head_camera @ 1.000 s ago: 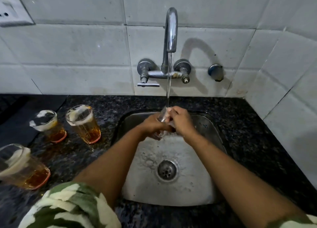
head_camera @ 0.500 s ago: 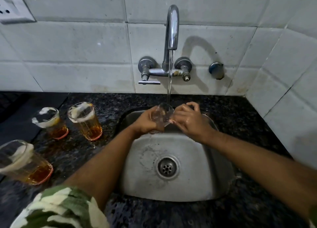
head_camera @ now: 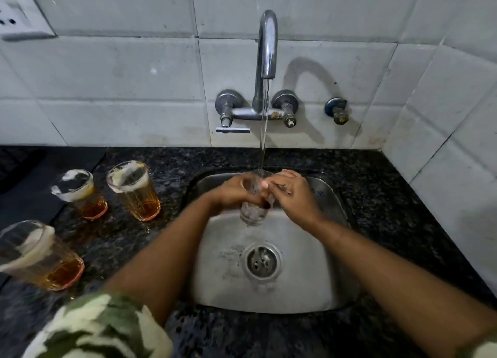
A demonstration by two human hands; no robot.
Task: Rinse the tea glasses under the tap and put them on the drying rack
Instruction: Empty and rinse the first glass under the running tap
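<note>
Nearest, at the lower left, a camouflage-print sleeve (head_camera: 88,328) covers the left upper arm. Just beyond it on the dark speckled counter (head_camera: 390,196) stands a tea glass (head_camera: 40,258) with amber liquid pooled at its base and white foam clinging near the rim. The steel sink (head_camera: 228,277) lies in the middle, its drain (head_camera: 262,262) wet with running water. Over the basin, the left hand (head_camera: 234,193) wraps around a clear glass (head_camera: 254,209), gripping its side, while the right hand (head_camera: 290,196) closes on it from the other side with fingers at the rim. A stream of water falls into that upright glass. Farther left, two more glasses (head_camera: 134,191) (head_camera: 80,195) hold amber liquid under foam. At the tiled wall, the tap (head_camera: 266,51) runs.
</note>
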